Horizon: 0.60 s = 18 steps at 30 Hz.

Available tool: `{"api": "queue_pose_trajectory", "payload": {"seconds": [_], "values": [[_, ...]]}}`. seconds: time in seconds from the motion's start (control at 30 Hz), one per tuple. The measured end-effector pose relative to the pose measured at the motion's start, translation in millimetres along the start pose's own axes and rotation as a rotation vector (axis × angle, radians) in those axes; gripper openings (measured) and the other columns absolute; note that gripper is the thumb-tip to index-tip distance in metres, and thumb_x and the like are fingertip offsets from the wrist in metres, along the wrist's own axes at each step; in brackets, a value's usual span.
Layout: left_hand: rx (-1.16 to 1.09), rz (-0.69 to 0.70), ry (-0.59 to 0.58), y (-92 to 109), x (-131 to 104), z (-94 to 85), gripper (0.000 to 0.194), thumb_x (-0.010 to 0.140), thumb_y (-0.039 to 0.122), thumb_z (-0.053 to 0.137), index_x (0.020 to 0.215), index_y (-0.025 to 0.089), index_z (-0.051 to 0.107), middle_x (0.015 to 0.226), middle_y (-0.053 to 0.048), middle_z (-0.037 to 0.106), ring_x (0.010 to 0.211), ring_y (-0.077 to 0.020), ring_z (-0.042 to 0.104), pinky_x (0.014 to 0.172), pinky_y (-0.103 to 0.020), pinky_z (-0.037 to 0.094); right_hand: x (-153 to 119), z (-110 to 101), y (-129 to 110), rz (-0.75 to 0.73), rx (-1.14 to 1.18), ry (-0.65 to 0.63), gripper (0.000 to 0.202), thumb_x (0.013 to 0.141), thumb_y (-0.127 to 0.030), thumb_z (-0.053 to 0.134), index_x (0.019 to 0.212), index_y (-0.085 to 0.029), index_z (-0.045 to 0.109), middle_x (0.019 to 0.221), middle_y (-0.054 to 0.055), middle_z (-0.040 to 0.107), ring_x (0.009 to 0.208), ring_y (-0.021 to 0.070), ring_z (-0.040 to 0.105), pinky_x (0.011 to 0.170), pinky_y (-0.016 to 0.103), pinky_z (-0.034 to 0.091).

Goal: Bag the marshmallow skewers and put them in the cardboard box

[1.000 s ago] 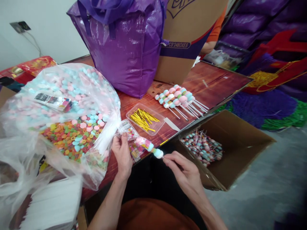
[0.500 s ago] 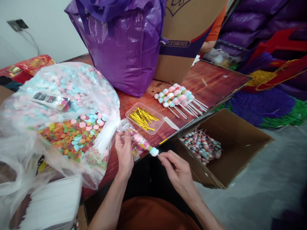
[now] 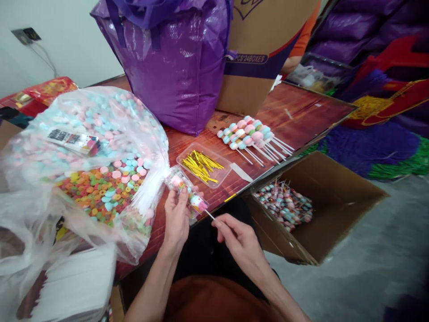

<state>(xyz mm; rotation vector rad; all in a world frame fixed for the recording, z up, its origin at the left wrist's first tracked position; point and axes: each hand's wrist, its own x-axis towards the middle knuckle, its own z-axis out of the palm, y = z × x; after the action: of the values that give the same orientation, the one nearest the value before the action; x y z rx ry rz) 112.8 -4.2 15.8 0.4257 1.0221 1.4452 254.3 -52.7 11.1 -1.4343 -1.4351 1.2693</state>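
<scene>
My left hand (image 3: 177, 219) is closed on a small clear printed bag (image 3: 175, 175), thumb on top and fingers beneath. Inside that bag lies a skewer of pastel candies (image 3: 198, 203), its white stick (image 3: 210, 215) sticking out of the open end. My right hand (image 3: 236, 235) pinches the stick near its free end. Just beyond the hands, gold twist ties (image 3: 200, 165) lie in a shallow clear plastic tray (image 3: 228, 171). More candy skewers (image 3: 248, 133) lie side by side on the table, sticks toward the right front edge.
A large clear bag of loose candies (image 3: 100, 179) spreads over the left. Behind stand a purple woven bag (image 3: 170, 76) and a cardboard carton (image 3: 244, 89). An open box (image 3: 342, 210) with wrapped skewers sits below the table's right edge. Part of a person's orange sleeve (image 3: 303, 42) shows.
The candy skewer has slid further into the clear bag, so the candies now sit inside with only stick outside. My right hand has moved slightly left, and its grip is further from the candies.
</scene>
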Motion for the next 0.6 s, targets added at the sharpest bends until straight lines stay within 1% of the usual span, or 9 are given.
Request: {"api": "queue_pose_trajectory", "payload": {"seconds": [0.07,0.13,0.27,0.37,0.43,0.5,0.57,0.6], "values": [[0.044,-0.032,-0.019,-1,-1,-1.9,0.038,0.078,0.043,0.078,0.1,0.016,0.063,0.097,-0.009,0.074,0.085,-0.0212,0.073,0.075,-0.032,0.057,-2,-1,-1,0.022,0.026,-0.024,0.031,0.097,-0.037,0.05,0.075,-0.018,0.063,0.053,-0.004,0.051,0.05,0.0113,0.046,0.051,0.023,0.036],[0.081,-0.06,-0.037,-4,-4,-3.1,0.036,0.079,0.045,0.076,0.097,0.015,0.064,0.101,-0.011,0.074,0.086,-0.0214,0.073,0.074,-0.031,0.057,-1,2,-2,0.023,0.049,-0.002,0.03,0.095,-0.036,0.05,0.074,-0.018,0.063,0.051,-0.004,0.051,0.049,0.0112,0.045,0.05,0.023,0.035],[0.062,-0.031,-0.029,-7,-10,-6.3,0.037,0.081,0.046,0.074,0.101,0.016,0.067,0.106,-0.011,0.073,0.087,-0.0201,0.072,0.076,-0.031,0.057,5,16,-7,0.021,0.097,0.029,0.03,0.094,-0.037,0.052,0.07,-0.019,0.058,0.052,-0.004,0.049,0.047,0.0102,0.041,0.047,0.023,0.033],[0.082,-0.02,-0.058,-4,-12,-11.0,0.035,0.082,0.043,0.074,0.103,0.017,0.069,0.104,-0.01,0.074,0.086,-0.0193,0.072,0.076,-0.031,0.057,11,25,-7,0.017,0.158,0.009,0.033,0.095,-0.039,0.052,0.068,-0.02,0.054,0.053,-0.005,0.048,0.046,0.0097,0.039,0.045,0.022,0.031],[0.102,-0.032,-0.066,-2,-13,-14.1,0.031,0.082,0.041,0.074,0.1,0.017,0.07,0.1,-0.01,0.074,0.085,-0.0192,0.072,0.077,-0.03,0.057,13,30,-7,0.024,0.203,-0.018,0.035,0.095,-0.041,0.052,0.067,-0.02,0.052,0.054,-0.005,0.048,0.047,0.0094,0.039,0.045,0.022,0.032],[0.102,-0.044,-0.056,0,-14,-16.2,0.028,0.082,0.039,0.074,0.097,0.016,0.071,0.096,-0.009,0.075,0.085,-0.0197,0.072,0.078,-0.031,0.056,14,33,-8,0.035,0.249,-0.049,0.031,0.096,-0.041,0.052,0.073,-0.02,0.053,0.055,-0.005,0.048,0.047,0.0093,0.04,0.046,0.022,0.034],[0.095,-0.061,-0.054,1,-15,-16.6,0.028,0.082,0.039,0.074,0.098,0.016,0.073,0.096,-0.01,0.075,0.088,-0.021,0.071,0.081,-0.032,0.056,14,37,-12,0.03,0.267,-0.066,0.023,0.096,-0.041,0.053,0.087,-0.02,0.056,0.057,-0.006,0.05,0.049,0.0102,0.043,0.05,0.022,0.038],[0.092,-0.072,-0.061,2,-16,-16.3,0.029,0.082,0.038,0.074,0.1,0.016,0.073,0.097,-0.011,0.075,0.09,-0.0219,0.071,0.082,-0.033,0.055,15,40,-15,0.02,0.264,-0.064,0.02,0.096,-0.041,0.054,0.096,-0.021,0.057,0.061,-0.006,0.053,0.053,0.0111,0.047,0.054,0.023,0.04]]}}
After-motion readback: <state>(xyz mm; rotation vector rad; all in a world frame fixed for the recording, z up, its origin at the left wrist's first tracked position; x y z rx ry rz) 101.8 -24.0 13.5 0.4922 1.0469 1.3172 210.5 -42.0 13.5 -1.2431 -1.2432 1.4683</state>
